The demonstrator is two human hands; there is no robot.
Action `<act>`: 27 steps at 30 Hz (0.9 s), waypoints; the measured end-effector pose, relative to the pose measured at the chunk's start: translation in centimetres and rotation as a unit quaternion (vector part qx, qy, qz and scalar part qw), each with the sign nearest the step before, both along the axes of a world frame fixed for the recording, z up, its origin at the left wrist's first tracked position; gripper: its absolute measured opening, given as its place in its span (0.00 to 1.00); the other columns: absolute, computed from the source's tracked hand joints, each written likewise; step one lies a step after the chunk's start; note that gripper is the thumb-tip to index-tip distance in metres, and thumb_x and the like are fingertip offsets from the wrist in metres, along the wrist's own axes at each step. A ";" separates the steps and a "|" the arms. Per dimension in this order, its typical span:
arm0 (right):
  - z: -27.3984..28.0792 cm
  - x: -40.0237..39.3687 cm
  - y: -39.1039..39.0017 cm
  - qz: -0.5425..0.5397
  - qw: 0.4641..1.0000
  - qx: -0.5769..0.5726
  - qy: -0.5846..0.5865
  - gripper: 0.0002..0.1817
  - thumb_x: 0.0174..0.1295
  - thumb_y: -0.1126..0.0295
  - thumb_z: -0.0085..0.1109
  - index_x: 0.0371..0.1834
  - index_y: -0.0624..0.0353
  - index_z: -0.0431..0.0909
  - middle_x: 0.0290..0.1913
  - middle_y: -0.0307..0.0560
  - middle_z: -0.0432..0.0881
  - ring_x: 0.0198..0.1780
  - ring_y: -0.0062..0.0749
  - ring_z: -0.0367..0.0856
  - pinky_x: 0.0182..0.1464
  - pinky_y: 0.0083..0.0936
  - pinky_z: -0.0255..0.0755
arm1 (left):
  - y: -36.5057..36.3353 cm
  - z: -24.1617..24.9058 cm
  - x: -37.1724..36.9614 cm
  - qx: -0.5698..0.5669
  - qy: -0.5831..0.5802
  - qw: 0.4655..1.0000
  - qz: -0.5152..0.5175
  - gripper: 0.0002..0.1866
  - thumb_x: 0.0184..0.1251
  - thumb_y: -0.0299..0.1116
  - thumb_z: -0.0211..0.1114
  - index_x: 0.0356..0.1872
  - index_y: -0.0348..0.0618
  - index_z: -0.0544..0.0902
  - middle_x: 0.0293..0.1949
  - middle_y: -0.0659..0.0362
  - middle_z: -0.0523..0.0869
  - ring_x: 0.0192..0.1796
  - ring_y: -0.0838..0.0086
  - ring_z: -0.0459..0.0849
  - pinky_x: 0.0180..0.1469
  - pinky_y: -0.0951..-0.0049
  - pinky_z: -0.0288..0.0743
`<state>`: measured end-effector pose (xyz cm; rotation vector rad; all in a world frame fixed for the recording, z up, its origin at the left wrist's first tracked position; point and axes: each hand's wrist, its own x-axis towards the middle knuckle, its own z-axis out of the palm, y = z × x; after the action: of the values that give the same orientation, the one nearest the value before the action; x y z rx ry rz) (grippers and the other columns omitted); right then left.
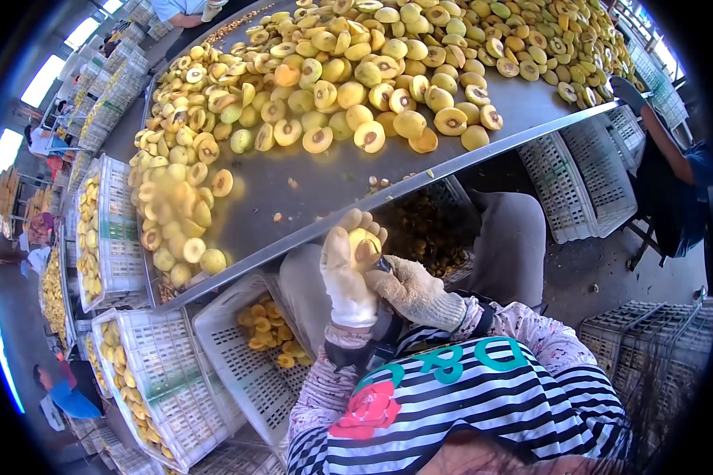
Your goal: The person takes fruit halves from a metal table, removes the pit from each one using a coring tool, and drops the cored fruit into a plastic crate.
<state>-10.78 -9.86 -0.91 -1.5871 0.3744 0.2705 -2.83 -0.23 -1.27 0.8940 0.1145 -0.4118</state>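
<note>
My left hand (345,273), in a pale glove, is cupped with its fingers curled round a halved yellow stone fruit (364,247). The fruit's cut face and brown centre are turned upward. My right hand (417,293), in a fuzzy knitted glove, closes on a small dark tool (383,264) whose tip meets the fruit's lower edge. The tool's exact kind is hard to make out. Both hands are over my lap, just this side of the metal table's raised rim (388,192).
A large heap of halved yellow fruit (356,71) covers much of the table. White plastic crates (242,360) of fruit stand at left, and more crates (566,186) at right. Dark fruit pieces (428,229) lie below the table edge. Another person (673,174) sits at right.
</note>
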 end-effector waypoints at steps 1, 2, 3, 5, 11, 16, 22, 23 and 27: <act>0.3 0.1 -0.1 0.006 1.000 -0.005 0.011 0.26 0.73 0.48 0.54 0.53 0.63 0.80 0.41 0.54 0.87 0.44 0.43 0.86 0.49 0.35 0.77 | 0.0 0.0 0.0 -0.002 0.001 1.000 0.010 0.22 0.78 0.47 0.59 0.54 0.36 0.82 0.48 0.53 0.86 0.50 0.64 0.86 0.58 0.60 0.83; 0.4 0.1 0.0 0.016 0.999 -0.014 0.027 0.25 0.73 0.48 0.55 0.53 0.63 0.80 0.40 0.54 0.87 0.43 0.42 0.85 0.48 0.35 0.76 | 0.2 -0.1 0.0 -0.004 -0.007 1.000 0.003 0.21 0.78 0.46 0.60 0.55 0.36 0.82 0.48 0.52 0.86 0.50 0.64 0.86 0.58 0.60 0.84; 0.5 0.2 0.0 0.026 0.999 -0.023 0.041 0.25 0.74 0.48 0.55 0.52 0.63 0.80 0.40 0.53 0.87 0.42 0.41 0.85 0.48 0.34 0.76 | 0.5 -0.3 0.1 -0.007 -0.015 1.000 -0.002 0.20 0.78 0.44 0.60 0.55 0.36 0.82 0.48 0.52 0.86 0.49 0.64 0.86 0.57 0.61 0.84; 0.1 0.3 0.0 0.048 0.998 -0.002 0.035 0.24 0.74 0.49 0.55 0.51 0.63 0.80 0.38 0.52 0.86 0.40 0.39 0.83 0.46 0.33 0.76 | 1.1 -0.3 0.5 -0.012 -0.031 0.999 -0.022 0.19 0.77 0.42 0.62 0.57 0.36 0.82 0.47 0.52 0.87 0.48 0.63 0.87 0.57 0.61 0.84; -1.2 0.3 -0.5 0.072 0.996 0.058 0.011 0.25 0.75 0.48 0.53 0.50 0.63 0.79 0.33 0.47 0.82 0.35 0.32 0.78 0.41 0.31 0.74 | 1.1 -0.5 1.8 -0.011 -0.120 0.990 -0.072 0.16 0.75 0.34 0.60 0.57 0.36 0.83 0.42 0.50 0.89 0.44 0.64 0.88 0.52 0.66 0.84; -1.3 -0.4 -0.7 0.049 0.995 0.057 -0.066 0.25 0.75 0.48 0.53 0.50 0.62 0.79 0.32 0.44 0.82 0.35 0.31 0.78 0.42 0.30 0.74 | 0.9 -0.1 2.0 0.032 -0.135 0.984 -0.112 0.15 0.73 0.28 0.57 0.55 0.35 0.85 0.38 0.50 0.90 0.42 0.66 0.88 0.49 0.69 0.83; -1.0 -0.6 -2.0 0.101 0.978 0.174 0.057 0.24 0.76 0.45 0.50 0.38 0.56 0.76 0.22 0.37 0.73 0.21 0.25 0.70 0.25 0.24 0.67 | 0.7 0.5 2.7 -0.001 -0.179 0.965 -0.192 0.17 0.72 0.29 0.58 0.56 0.33 0.84 0.37 0.49 0.90 0.40 0.68 0.89 0.44 0.73 0.82; -1.4 -0.6 -1.5 0.093 0.979 0.174 0.040 0.23 0.76 0.44 0.49 0.34 0.53 0.72 0.20 0.34 0.67 0.18 0.22 0.64 0.22 0.23 0.62 | 0.8 0.3 2.9 0.010 -0.177 0.960 -0.216 0.17 0.72 0.30 0.58 0.56 0.32 0.84 0.36 0.48 0.90 0.39 0.68 0.89 0.44 0.74 0.82; -0.5 -0.7 -2.3 0.154 0.861 0.468 0.126 0.23 0.77 0.43 0.46 0.31 0.49 0.67 0.17 0.29 0.62 0.14 0.16 0.58 0.16 0.17 0.55 | 1.4 -0.2 4.2 -0.002 -0.152 0.936 -0.316 0.19 0.71 0.33 0.61 0.56 0.31 0.84 0.34 0.48 0.90 0.37 0.67 0.89 0.43 0.75 0.82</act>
<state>-11.47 -12.17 -1.44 -0.6292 0.1324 0.7822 1.32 1.18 -1.46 0.9711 -0.4736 -0.8636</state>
